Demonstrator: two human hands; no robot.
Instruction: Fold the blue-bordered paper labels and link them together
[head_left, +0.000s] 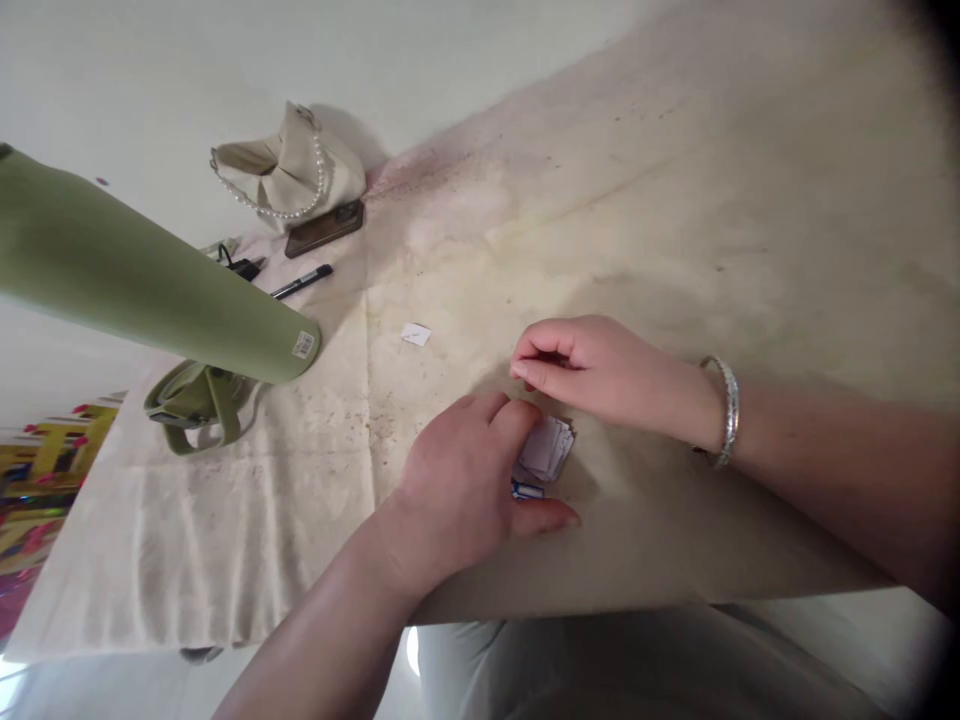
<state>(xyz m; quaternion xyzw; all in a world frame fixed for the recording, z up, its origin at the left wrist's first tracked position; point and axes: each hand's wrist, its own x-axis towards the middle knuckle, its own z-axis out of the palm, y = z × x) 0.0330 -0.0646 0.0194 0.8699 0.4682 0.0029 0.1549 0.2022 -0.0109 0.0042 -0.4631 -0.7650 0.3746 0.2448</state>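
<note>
My left hand (465, 480) is low over the near part of the table, its fingers curved round a small stack of white paper slips (547, 448). Its thumb stretches along the near side. Beside that thumb, a small blue-and-white object (528, 491) shows partly under the hand; its kind is unclear. Just beyond the stack, my right hand (600, 370) has its fingers curled with thumb and fingertips together. Whatever they pinch, if anything, is hidden. A single paper slip (415, 334) with faint writing lies farther off, to the left of both hands.
A tall green bottle (165, 270) leans into view at left, its green strapped lid (195, 400) close by. Behind are a black pen (302, 281), a dark phone (325, 229) and a cream bag (330, 170) with a pearl strap. A beige cloth (720, 220) covers the table.
</note>
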